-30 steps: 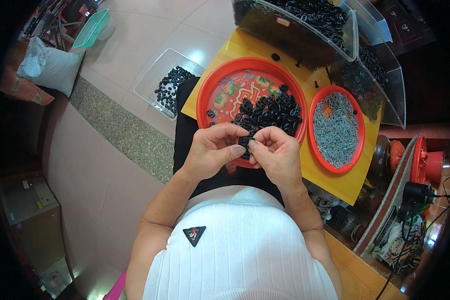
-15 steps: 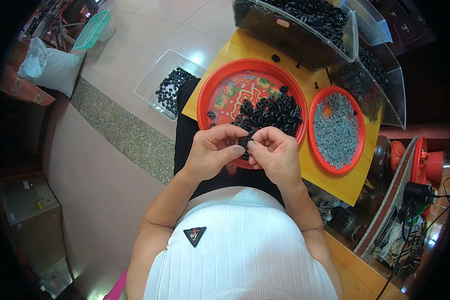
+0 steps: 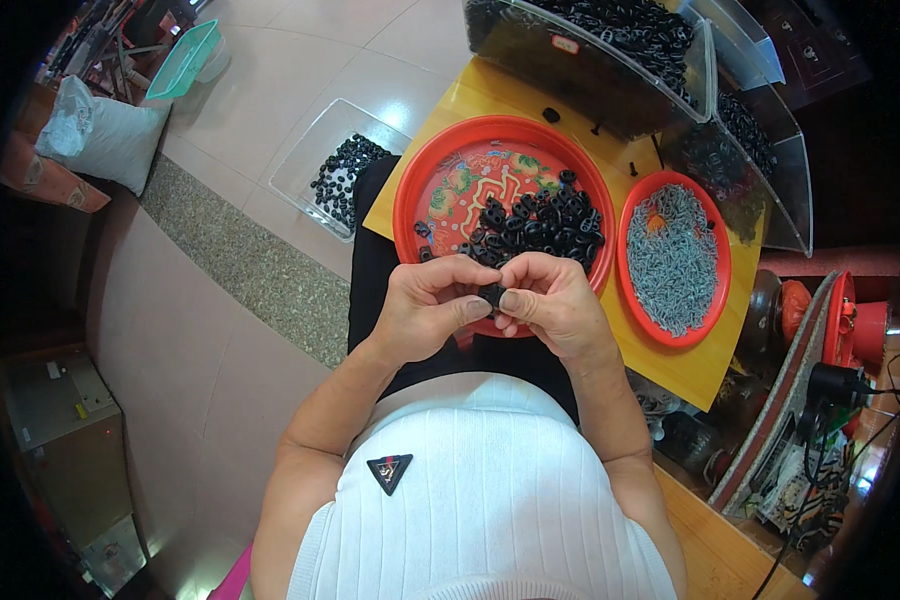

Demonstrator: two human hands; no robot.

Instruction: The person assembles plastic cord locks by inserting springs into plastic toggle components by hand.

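The yellow table bears a red tray beyond the grip, a red dish rightward and clear bins farther off.

Viewing remotely, I find a small-parts workshop: a yellow table bearing red trays of black parts and screws, clear bins behind, a plastic tub on polished floor tiles. Whether it adjoins a home, I cannot tell.
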